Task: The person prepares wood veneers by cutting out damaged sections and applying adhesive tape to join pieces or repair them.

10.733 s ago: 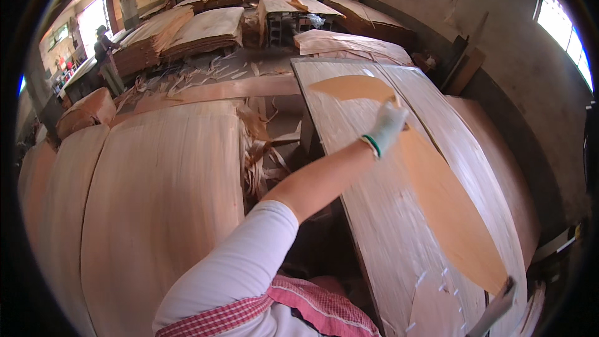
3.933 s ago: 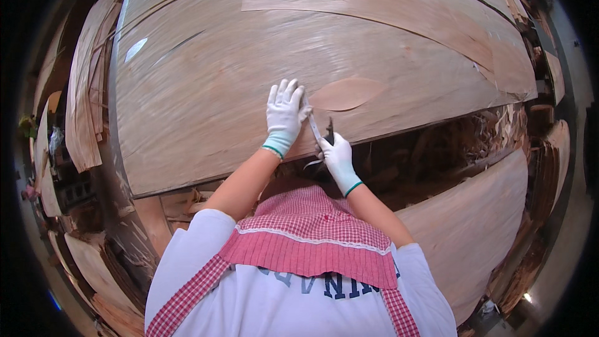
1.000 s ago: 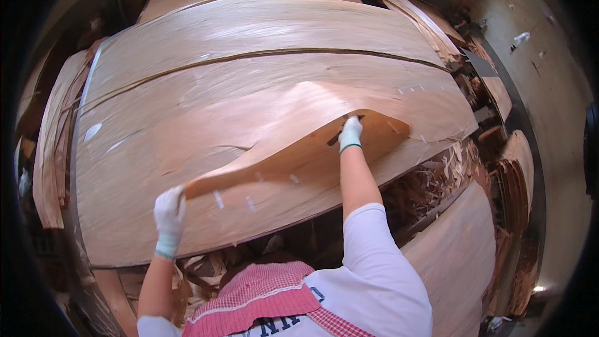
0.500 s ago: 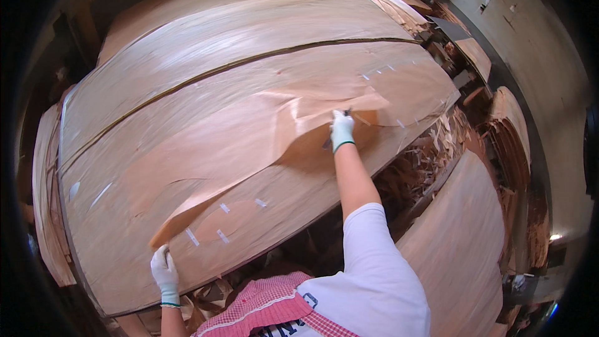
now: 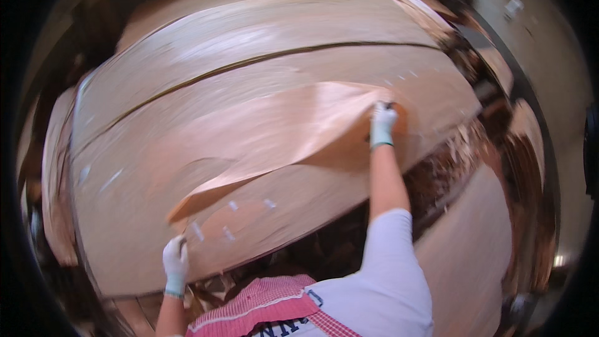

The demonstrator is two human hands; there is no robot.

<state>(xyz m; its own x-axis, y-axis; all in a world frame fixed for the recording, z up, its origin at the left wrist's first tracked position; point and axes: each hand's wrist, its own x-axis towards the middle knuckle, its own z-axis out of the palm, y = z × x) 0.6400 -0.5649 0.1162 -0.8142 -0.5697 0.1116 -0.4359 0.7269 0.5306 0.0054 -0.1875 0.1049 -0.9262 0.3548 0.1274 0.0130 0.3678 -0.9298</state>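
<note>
A thin tan wood veneer piece is lifted and buckled above a broad veneer sheet on a stack. My left hand, in a white glove, is closed in a pinch at the piece's pointed near-left end. My right hand, also gloved, is closed at the raised right end, with a small dark tool in its grip; blur hides the tool's kind. Beneath the piece lies an oval veneer patch with short pale tape strips around its edge.
A long dark gap runs across the stack's far part. Torn veneer scraps fill the space beyond the right edge. Another veneer sheet lies at the near right, and more stacked sheets stand on the left.
My right hand has moved right with the veneer's right end, stretching the piece out straighter. The left end has risen slightly with my left hand. The whole view has shifted a little.
</note>
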